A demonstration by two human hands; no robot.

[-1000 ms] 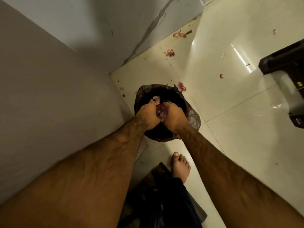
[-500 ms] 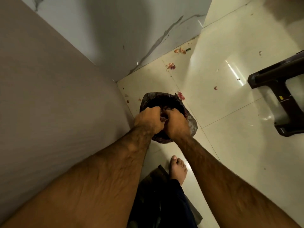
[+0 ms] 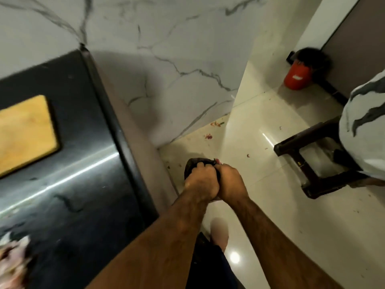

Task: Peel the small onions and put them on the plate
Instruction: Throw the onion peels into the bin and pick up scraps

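Left hand and right hand stay pressed together over the bin bag, fingers curled, any contents now hidden, table newly visible beside it.

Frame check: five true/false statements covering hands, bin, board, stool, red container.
1. The left hand and right hand are curled side by side above the bin. True.
2. The cutting board lies on the floor. False: it lies on the black counter.
3. Peel scraps lie on the floor near the marble wall. True.
4. The stool stands to the left of the bin. False: it stands to the bin's right.
5. The red container sits on the counter. False: it stands on the floor in the far corner.
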